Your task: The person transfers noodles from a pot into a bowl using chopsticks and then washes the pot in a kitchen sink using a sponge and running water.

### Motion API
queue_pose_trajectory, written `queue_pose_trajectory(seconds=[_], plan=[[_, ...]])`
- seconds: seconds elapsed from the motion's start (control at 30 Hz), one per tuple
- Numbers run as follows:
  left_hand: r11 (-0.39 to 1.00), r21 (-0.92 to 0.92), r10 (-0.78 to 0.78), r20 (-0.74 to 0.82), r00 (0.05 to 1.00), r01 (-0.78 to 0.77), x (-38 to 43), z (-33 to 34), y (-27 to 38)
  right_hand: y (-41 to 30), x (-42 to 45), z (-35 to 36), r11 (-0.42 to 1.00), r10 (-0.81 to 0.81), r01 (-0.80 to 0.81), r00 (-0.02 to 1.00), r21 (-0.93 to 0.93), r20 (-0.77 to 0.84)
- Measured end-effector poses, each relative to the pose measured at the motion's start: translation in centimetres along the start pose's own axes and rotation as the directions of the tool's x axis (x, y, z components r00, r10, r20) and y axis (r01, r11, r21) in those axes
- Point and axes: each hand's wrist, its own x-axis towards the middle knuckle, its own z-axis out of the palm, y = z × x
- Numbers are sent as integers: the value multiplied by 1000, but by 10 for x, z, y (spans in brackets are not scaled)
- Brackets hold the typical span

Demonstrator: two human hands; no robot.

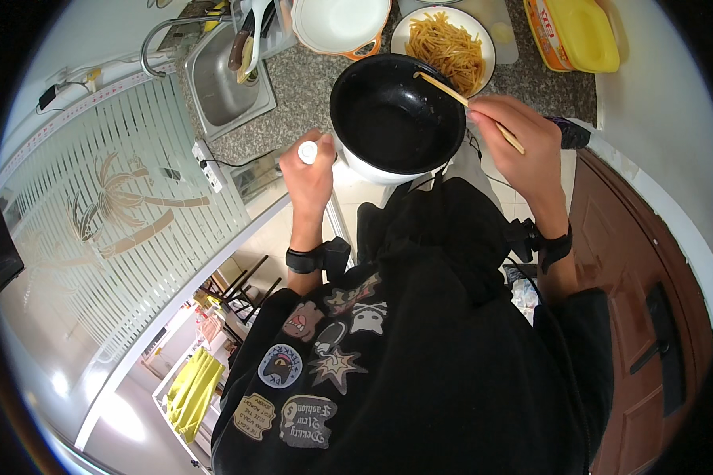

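Observation:
My left hand [309, 172] is wrapped around the white handle [308, 152] of a deep pan [398, 119], black inside and white outside. The pan is tipped so that its inside faces me, and only small specks and smears show in it. In my right hand [520, 139] I hold wooden chopsticks [442, 90], their tips over the pan's far right rim. Just beyond that rim, a white plate [399, 44] carries a heap of fried potato shreds [445, 50]. A black strap with a small device sits on each wrist.
A steel sink [223, 83] with a curved faucet [154, 44] and utensils lies at left. A white casserole with orange handles [341, 27] stands on the granite counter [297, 89]. A yellow tub [582, 35] is at the back right. A power strip [209, 166] hangs by the counter's left edge.

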Motion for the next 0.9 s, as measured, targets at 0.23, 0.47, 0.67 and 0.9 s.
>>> queue_pose_trajectory(seconds=[0.23, 0.47, 0.67, 0.9], plan=[[995, 91, -27, -34, 999, 30, 0, -3, 8, 0, -3, -3, 999, 50, -50, 998, 10, -31], [982, 181, 61, -38, 997, -53, -1, 3, 19, 19, 1, 19, 982, 84, -103, 989, 160, 118], [968, 234, 109, -73, 991, -89, -4, 3, 25, 21, -1, 16, 973, 155, -162, 986, 164, 55], [957, 287, 72, -96, 993, -42, 0, 5, 22, 24, -5, 8, 971, 149, -151, 988, 186, 28]])
